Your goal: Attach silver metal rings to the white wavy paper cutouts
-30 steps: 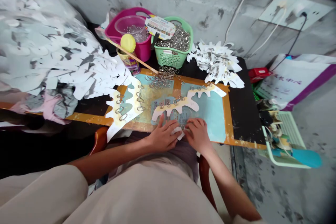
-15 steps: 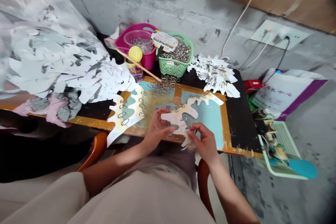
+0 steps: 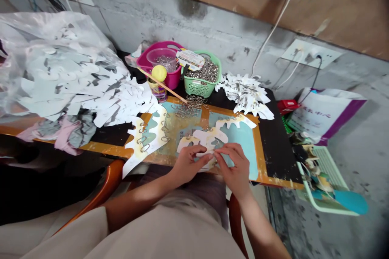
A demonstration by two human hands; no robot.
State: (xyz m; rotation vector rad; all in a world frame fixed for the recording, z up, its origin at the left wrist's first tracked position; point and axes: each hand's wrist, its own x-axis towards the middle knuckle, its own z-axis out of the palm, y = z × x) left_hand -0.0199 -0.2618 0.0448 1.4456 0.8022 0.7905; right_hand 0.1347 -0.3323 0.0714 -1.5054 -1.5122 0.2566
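Note:
A white cut-out piece [image 3: 209,139] with toothed edges lies before me over the blue-and-tan work surface, metal rings along it. My left hand [image 3: 189,164] is closed on its near edge, thumb and fingers pinching it. Right beside that, my right hand [image 3: 234,168] pinches the same edge with thumb and forefinger; whether a ring sits between those fingertips is hidden. Another toothed cut-out [image 3: 158,127] with several rings rests to the left. A similar strip [image 3: 237,120] lies to the right. Loose metal rings [image 3: 191,105] are heaped just beyond.
A large pile of white cut-outs [image 3: 82,81] in clear plastic fills the left. At the back stand a pink basket [image 3: 174,76], a green basket [image 3: 199,87] of metal pieces and a can [image 3: 158,91] under a wooden stick [image 3: 167,87]. More cut-outs [image 3: 246,95] lie right.
My hands have drawn together; the left has moved down to the piece's near edge, where both now pinch. The whole view has shifted slightly as the head moved.

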